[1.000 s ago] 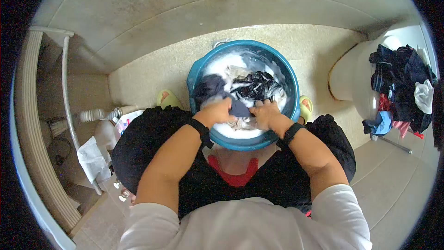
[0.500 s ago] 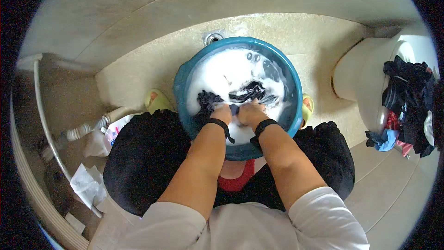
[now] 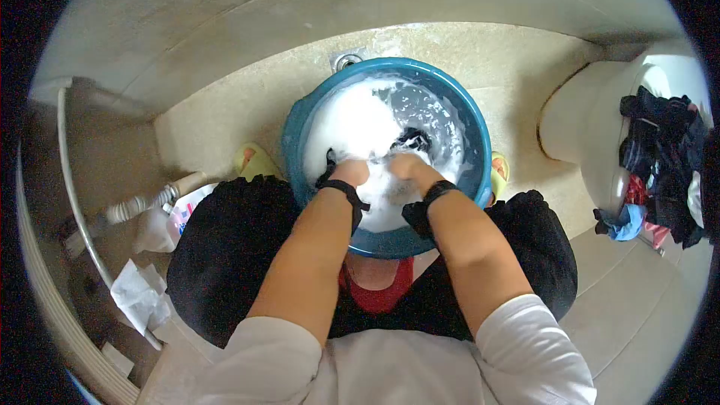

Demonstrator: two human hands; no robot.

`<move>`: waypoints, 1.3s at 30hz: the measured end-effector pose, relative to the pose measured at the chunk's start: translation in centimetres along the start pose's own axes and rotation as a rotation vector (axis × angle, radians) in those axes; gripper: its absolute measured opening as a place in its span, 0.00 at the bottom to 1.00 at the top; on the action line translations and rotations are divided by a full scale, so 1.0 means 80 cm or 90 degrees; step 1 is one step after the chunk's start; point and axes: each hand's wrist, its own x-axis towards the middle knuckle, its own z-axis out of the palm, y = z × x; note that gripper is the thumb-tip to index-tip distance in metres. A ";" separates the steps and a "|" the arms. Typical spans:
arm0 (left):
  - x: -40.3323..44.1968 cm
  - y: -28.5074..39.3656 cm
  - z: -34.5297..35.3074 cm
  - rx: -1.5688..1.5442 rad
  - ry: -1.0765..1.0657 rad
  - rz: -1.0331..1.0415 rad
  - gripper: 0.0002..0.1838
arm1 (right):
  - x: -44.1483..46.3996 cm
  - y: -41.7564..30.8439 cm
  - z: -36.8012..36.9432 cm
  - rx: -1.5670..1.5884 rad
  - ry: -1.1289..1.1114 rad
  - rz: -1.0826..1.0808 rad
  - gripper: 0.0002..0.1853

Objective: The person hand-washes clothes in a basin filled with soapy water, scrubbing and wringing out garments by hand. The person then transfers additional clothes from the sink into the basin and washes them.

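Observation:
A round blue basin (image 3: 480, 124) stands on the floor between my feet, holding water and thick white suds (image 3: 356, 116). Both my hands reach down into it, wrists close together. Foam hides the fingers of my left hand (image 3: 352, 170); a piece of dark wet cloth (image 3: 327, 168) shows just beside it. My right hand (image 3: 407, 166) is sunk in the suds too, its fingers out of sight. Right above that hand, more dark wet clothing (image 3: 413, 139) pokes through the foam. Whether either hand grips the cloth is hidden.
A pile of dark and coloured clothes (image 3: 660, 165) hangs over a white fixture (image 3: 589, 116) at the right. A floor drain (image 3: 346, 61) lies behind the basin. On the left are a metal rail (image 3: 71, 172), a ribbed hose (image 3: 142, 206) and a white plastic bag (image 3: 141, 296).
My hands have dipped deeper and the forearms shifted slightly left. Less dark cloth shows above the foam, and the suds at the basin's right have thinned, baring more water.

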 end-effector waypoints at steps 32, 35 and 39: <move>0.026 0.001 -0.037 0.135 -0.027 -0.033 0.15 | 0.005 0.071 -0.030 -0.001 -0.039 0.128 0.12; 0.035 -0.019 0.001 0.189 0.197 0.017 0.13 | 0.017 0.057 -0.029 0.004 0.006 0.188 0.13; -0.045 0.016 -0.066 0.126 0.245 -0.001 0.14 | -0.035 0.031 -0.028 0.045 0.345 0.227 0.18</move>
